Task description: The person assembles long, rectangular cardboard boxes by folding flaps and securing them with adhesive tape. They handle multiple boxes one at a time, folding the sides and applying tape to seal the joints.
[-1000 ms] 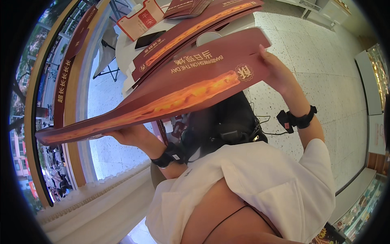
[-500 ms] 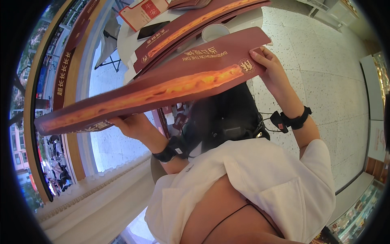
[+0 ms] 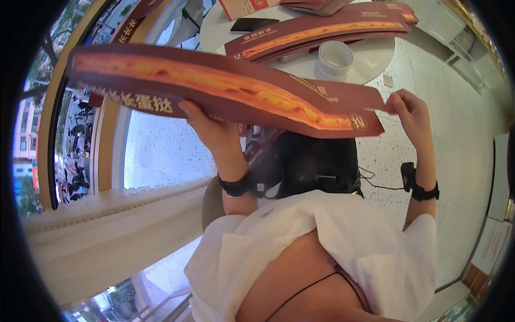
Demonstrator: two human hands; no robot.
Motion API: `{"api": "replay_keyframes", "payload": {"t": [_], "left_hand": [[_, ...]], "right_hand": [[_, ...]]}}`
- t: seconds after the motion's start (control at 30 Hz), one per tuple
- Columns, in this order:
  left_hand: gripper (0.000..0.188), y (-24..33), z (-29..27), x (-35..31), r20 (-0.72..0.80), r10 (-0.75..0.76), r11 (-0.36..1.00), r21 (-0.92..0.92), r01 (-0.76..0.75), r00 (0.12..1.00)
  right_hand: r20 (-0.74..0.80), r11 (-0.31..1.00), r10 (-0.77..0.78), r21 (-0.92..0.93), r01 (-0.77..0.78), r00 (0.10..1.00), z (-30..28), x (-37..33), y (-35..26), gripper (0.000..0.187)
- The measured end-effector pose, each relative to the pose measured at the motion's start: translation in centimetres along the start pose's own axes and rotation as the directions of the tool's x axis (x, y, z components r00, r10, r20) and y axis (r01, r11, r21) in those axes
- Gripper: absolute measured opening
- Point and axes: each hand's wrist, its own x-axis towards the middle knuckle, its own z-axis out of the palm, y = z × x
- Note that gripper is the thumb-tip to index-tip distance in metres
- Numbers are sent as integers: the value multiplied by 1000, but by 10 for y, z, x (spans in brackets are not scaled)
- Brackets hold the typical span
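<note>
A: Where's the card (image 3: pixel 225 80)?
B: Held up in midair between both hands, this side of the surface (image 3: pixel 373 60). Print at its left end is blurred.
A: Left hand (image 3: pixel 219 131)?
B: Gripping the lower edge, thumb on the printed face. Other fingers hidden behind the card.
A: Right hand (image 3: pixel 414 115)?
B: Thumb and fingertips pinching a thin pale strip (image 3: pixel 377 110) at the card's right end. Too small to tell what it is.
A: On the surface?
B: Stack (image 3: pixel 322 33) of similar cards, can't count them. Cup (image 3: pixel 335 60) just beside it, contents unclear. Phone (image 3: pixel 255 24) near the stack's left end. Maroon packets (image 3: pixel 321 6) beyond, cut off by the top edge.
A: Lap?
B: Black thing (image 3: pixel 316 161), partly covered by the card. Can't tell its kind.
</note>
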Motion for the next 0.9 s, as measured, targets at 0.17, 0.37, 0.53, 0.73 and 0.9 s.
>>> {"api": "replay_keyframes", "payload": {"t": [0.17,0.37,0.53,0.73,0.9], "left_hand": [[62,-1,38,-7,138,45,991,116,-61,989],[70,14,62,-16,212,-92,973,228,42,973],[94,0,58,-25,528,-290,955,215,205,798],[100,3,77,-26,522,-206,952,301,47,828],[101,13,83,-20,505,-248,917,398,32,827]], "right_hand": [[118,847,-530,134,515,840,50,3,-88,75],[247,890,-408,321,323,879,59,29,-101,74],[111,797,-447,500,338,888,58,37,-102,60],[-46,650,-417,683,333,908,63,42,-131,57],[-116,579,-414,731,360,903,65,42,-133,52]]}}
